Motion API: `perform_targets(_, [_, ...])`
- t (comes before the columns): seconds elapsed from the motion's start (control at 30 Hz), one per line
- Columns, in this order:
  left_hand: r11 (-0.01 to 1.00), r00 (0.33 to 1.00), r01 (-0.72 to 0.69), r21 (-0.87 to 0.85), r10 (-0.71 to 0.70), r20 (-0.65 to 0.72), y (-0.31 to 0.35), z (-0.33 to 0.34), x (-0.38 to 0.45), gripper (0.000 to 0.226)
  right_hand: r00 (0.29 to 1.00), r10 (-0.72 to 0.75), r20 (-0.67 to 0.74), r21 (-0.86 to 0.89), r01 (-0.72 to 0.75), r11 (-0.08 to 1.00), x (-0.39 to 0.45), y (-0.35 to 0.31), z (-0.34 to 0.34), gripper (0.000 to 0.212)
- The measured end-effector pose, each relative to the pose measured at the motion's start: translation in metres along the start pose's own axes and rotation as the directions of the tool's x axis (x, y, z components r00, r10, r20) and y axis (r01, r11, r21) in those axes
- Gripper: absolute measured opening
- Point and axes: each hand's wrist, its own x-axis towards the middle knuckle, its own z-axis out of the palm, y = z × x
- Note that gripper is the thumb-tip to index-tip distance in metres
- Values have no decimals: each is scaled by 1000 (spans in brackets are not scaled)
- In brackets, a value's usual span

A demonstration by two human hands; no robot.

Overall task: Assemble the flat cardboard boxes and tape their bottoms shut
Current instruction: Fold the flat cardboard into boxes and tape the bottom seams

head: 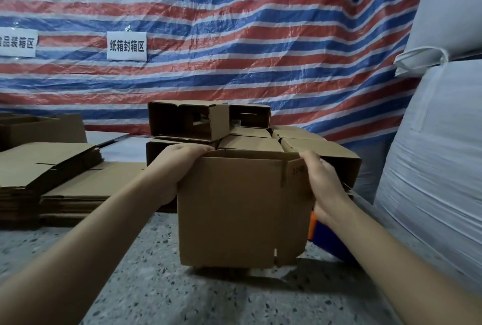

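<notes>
Both hands hold one opened box point(242, 210) upright over the speckled floor point(156, 285). The left hand point(180, 165) grips the box's top left corner, fingers curled over the rim and palm against the side wall. The right hand point(322, 183) clasps the top right corner the same way, fingers hooked over the edge beside a pencilled number. The box seems to hang just above the floor, its lower flaps loose; whether its bottom is taped I cannot tell from here. Beyond the fingers sits a pile point(234, 129) of already formed boxes, some lying on their sides. Out past the left hand, flat blanks point(47, 165) lie stacked. Below the right wrist something orange and blue point(320, 233) shows behind the box, possibly the tape tool, though too hidden to say. The risk I judge greatest: with grip only at the top corners, the thin walls could rack back toward flat. Setting it carelessly against the pile could also tip the loosely stacked boxes over.
</notes>
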Motion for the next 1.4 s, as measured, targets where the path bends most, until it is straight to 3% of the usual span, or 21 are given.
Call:
perform_targets(0.13, [996,981,41,-83,-24,195,9,-2,-7,36,975,-107,195,29,103,994,9,-9,-14,61])
perform_targets(0.23, [999,954,28,-43,-14,300,3,8,-16,46,953,-64,296,-28,76,997,8,4,-16,51])
perform_targets(0.4, [936,991,50,-349,-4,131,-22,22,-25,32,963,-48,266,51,36,998,1,22,-7,56])
perform_targets(0.5, [928,996,34,-371,0,91,-20,31,-23,29,967,-9,255,145,-29,989,-4,22,-2,61])
perform_targets(0.63, [908,995,1,-418,39,87,-24,34,-18,47,953,2,304,285,-93,954,-6,26,-5,67])
perform_targets(0.83, [897,995,-64,-438,89,36,-37,37,-20,43,956,88,279,271,-166,948,-13,46,-9,67])
perform_targets(0.93, [878,995,-70,-473,97,32,-32,46,-24,56,946,70,317,323,-177,930,-11,45,-13,70])
perform_targets(1.07, [855,997,-55,-516,78,24,-41,48,-24,54,947,57,316,342,-169,924,-11,54,-15,72])
perform_targets(1.27, [888,998,-27,-459,49,36,-51,45,-19,43,943,85,322,204,-157,966,1,37,-22,59])
perform_targets(1.4, [863,1000,19,-505,-18,7,-52,50,-15,42,950,118,290,330,-215,919,1,44,-18,72])
